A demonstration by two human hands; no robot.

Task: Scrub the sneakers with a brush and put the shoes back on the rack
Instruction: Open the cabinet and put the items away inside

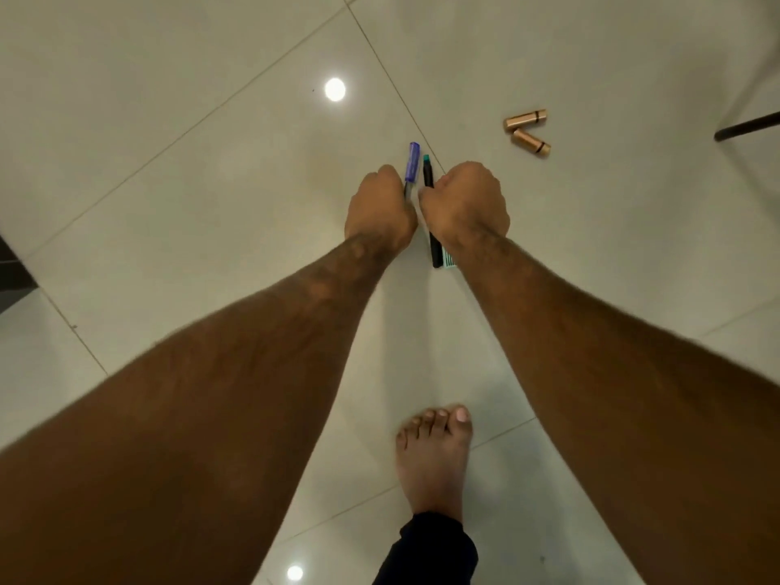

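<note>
The left hand [380, 206] is curled into a fist around the lower end of a blue pen [412, 161], and the capped end of the pen sticks out above the knuckles. The right hand [464, 204] is just beside it, also curled. Its thumb lies against a black marker [428, 173] with a teal cap, and its fingers seem to close on the marker, though they are hidden under the back of the hand.

No sneakers, brush or rack are in view, so the scrubbing is not yet begun. I judge that a sneaker will be light, with a soft upper and a stiff sole, so it is best taken at the heel or the collar.

Both pens are thin, smooth plastic. Two copper-coloured metal tubes [526, 127] lie near them on the glossy pale floor tiles [169, 183]. A bare foot [434, 453] stands lower in the view.
</note>
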